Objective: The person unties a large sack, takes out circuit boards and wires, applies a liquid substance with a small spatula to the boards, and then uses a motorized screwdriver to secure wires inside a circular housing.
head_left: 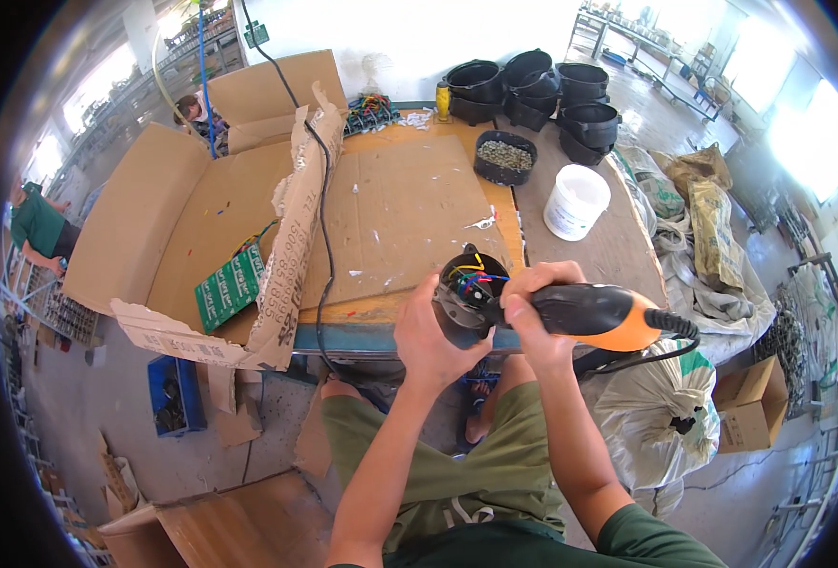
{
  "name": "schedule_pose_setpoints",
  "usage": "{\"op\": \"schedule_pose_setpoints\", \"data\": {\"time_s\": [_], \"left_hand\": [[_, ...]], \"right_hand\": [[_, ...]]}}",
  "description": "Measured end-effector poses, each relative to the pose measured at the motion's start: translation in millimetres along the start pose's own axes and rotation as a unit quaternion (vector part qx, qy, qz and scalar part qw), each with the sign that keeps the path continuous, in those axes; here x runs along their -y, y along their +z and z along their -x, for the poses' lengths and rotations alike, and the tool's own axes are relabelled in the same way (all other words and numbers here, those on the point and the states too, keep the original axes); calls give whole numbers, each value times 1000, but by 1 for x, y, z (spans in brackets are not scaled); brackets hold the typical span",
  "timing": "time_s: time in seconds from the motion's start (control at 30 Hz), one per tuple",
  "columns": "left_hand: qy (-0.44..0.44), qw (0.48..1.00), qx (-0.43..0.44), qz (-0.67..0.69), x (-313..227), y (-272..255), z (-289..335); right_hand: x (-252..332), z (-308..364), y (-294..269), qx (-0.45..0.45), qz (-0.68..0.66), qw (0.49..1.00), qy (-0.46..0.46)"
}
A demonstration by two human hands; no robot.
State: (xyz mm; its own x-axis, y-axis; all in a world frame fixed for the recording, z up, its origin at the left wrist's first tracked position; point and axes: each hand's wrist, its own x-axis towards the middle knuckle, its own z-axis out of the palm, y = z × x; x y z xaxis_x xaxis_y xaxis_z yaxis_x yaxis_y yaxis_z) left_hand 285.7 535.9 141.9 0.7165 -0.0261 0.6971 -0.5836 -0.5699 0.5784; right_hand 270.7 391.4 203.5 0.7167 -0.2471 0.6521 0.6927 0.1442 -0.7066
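My left hand (427,343) is wrapped round a round black housing (459,331), held at the near edge of the table. Yellow, blue and red wires (476,275) stick up out of its open top. In my right hand (539,317) lies an orange and black electric screwdriver (608,317), pointing left with its tip at the housing. A coiled black cord trails from its back end. The fingers of my right hand hide the tip and the spot it meets. Beyond the housing, a cardboard sheet (405,204) covers the tabletop.
A large open cardboard box (282,275) on the left holds a green packet (230,289). A black cable hangs along its side. A white bucket (576,202), a black tub of small metal parts (505,156) and stacked black housings (589,128) stand right. Sacks (660,417) lie beside the table.
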Motion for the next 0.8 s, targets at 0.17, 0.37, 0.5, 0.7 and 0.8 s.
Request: {"op": "schedule_pose_setpoints", "data": {"time_s": [0.17,0.37,0.5,0.7,0.8], "left_hand": [[-18,999,-21,22,2,4,4],[-28,999,-31,22,-1,3,6],[-52,998,-24,26,-1,4,8],[-63,994,16,85,-9,-9,2],[-60,992,1,114,-6,-8,5]], "right_hand": [[7,-5,15,10,49,998,44],[7,-4,18,-8,49,998,48],[8,-4,21,-15,34,998,58],[3,-4,14,68,98,993,12],[5,-4,20,47,52,997,33]]}}
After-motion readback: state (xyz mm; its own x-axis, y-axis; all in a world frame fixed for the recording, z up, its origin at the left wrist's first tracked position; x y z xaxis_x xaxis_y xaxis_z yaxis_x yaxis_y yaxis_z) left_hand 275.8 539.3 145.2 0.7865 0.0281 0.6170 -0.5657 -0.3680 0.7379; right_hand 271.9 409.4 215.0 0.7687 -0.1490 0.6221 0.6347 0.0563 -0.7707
